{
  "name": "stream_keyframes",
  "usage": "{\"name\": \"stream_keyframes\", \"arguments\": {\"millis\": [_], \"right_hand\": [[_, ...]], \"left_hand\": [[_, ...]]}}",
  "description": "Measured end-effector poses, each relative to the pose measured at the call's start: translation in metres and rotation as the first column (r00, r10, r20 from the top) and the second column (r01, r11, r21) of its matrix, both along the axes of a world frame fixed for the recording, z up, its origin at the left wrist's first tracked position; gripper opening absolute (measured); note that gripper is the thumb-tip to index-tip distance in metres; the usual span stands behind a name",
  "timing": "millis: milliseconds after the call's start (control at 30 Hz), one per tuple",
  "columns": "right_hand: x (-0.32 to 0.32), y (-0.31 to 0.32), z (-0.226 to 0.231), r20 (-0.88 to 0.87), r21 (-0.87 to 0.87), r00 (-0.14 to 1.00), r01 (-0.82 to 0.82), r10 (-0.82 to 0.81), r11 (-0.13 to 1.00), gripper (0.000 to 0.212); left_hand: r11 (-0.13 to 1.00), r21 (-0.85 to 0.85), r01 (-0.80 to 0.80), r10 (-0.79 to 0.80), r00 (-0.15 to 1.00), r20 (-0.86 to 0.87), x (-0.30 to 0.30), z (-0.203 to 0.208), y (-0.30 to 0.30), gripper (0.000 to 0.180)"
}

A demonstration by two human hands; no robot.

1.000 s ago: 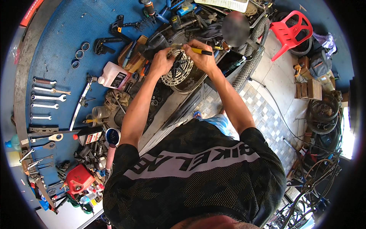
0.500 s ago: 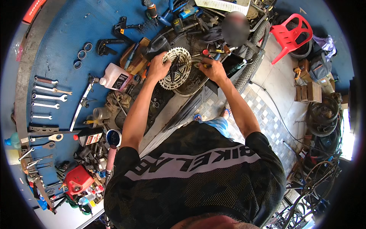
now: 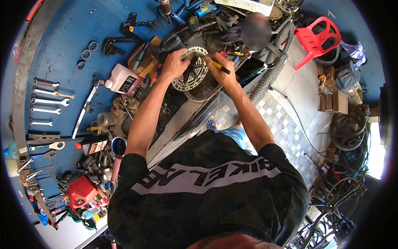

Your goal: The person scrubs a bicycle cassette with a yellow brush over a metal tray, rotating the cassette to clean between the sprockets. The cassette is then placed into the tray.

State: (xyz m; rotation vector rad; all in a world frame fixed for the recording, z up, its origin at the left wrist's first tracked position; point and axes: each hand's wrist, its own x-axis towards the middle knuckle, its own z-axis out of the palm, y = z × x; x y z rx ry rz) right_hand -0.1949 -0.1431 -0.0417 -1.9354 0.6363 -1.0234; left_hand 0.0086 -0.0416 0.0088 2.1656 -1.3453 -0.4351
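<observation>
My left hand (image 3: 175, 65) grips the left edge of a silver bicycle cassette (image 3: 195, 78), which is tilted to show its toothed rings and dark centre. In my right hand (image 3: 222, 74) is a brush (image 3: 224, 67) with a yellow and black handle. Its pale head lies against the upper part of the cassette; my fingers partly cover the brush. Beneath the cassette is a dark metal basin (image 3: 202, 98) that looks wet inside.
Wrenches (image 3: 50, 101) lie in a row on the blue mat at left, beside a pale jug (image 3: 123, 79). Bike tires (image 3: 265, 85) stand right of the basin, and a red chair (image 3: 317, 41) is farther right. A white basket (image 3: 246, 5) sits at the back.
My right hand has moved left and up, bringing the brush from over the basin onto the cassette. The cassette, still in my left hand, has tilted slightly.
</observation>
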Motion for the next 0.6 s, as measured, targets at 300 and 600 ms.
{"name": "stream_keyframes", "arguments": {"millis": [300, 600], "right_hand": [[0.014, 0.013, -0.011, 0.088, 0.189, 0.992, 0.071, -0.088, 0.980, 0.021], [0.005, 0.001, -0.030, 0.035, 0.135, 0.992, 0.117, -0.122, 0.984, 0.026]], "left_hand": [[0.999, 0.039, -0.004, 0.003, 1.000, 0.029, -0.002, -0.003, -0.004, 0.060], [1.000, -0.006, -0.001, 0.001, 0.996, 0.088, -0.012, 0.004, -0.009, 0.058]]}}
